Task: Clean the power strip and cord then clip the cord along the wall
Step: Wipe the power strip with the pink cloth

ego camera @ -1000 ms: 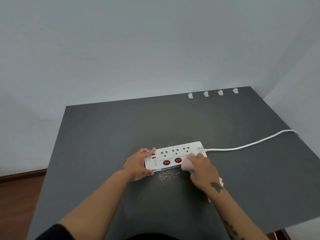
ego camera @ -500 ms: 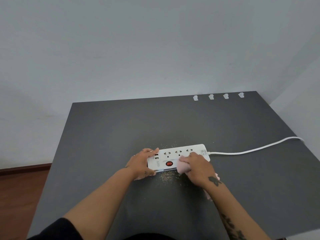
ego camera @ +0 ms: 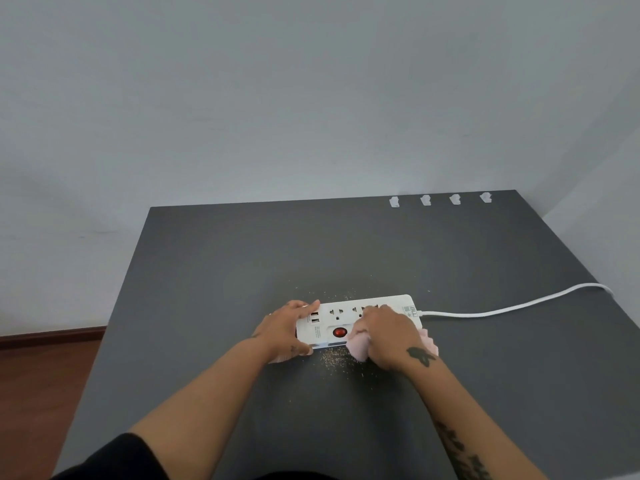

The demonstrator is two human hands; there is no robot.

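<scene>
head view | power strip [ego camera: 349,320] flat on dark table [ego camera: 214,271], near front centre | left hand [ego camera: 284,332] grips strip's left end | right hand [ego camera: 384,336] clenched on pink cloth [ego camera: 358,346] pressed onto strip | cord [ego camera: 502,310] trails right | crumbs [ego camera: 334,360] just in front

Glossy plastic power strip [ego camera: 346,320]; matt table [ego camera: 214,271]

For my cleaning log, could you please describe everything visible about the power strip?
The power strip is white, plastic-looking, lying flat on the dark table. It shows two USB ports, sockets and one red switch. The left hand grips its left end; the right hand presses a pink cloth on it. Its white cord runs right.
</scene>
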